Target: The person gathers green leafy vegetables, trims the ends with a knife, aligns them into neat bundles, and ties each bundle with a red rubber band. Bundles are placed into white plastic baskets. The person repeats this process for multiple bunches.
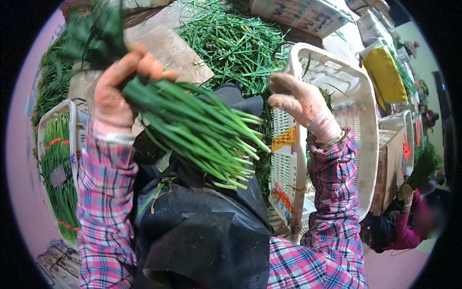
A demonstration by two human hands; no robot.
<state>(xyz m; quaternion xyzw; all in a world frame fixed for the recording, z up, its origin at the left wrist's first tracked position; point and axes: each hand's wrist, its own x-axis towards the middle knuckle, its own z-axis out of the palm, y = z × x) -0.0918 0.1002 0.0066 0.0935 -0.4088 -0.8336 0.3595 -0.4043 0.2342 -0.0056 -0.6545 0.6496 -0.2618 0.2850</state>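
My gloved left hand [119,86] grips a thick bunch of long green leafy stalks [195,126], likely garlic chives. Their pale cut ends point right and down over the black apron [213,231] on my lap, while the leafy tops blur at the upper left. My right hand [299,103], gloved too, is raised with its fingers apart and nothing in them. It is just above the near side of a white plastic crate [366,119], a little right of the stalk ends.
Loose green stalks [238,47] lie heaped beyond my knees, beside a flat board [173,54]. On the left stands a crate [74,144] of bundles tied with red bands. Another person [408,224] holds greens at the lower right, near a cardboard box [388,169].
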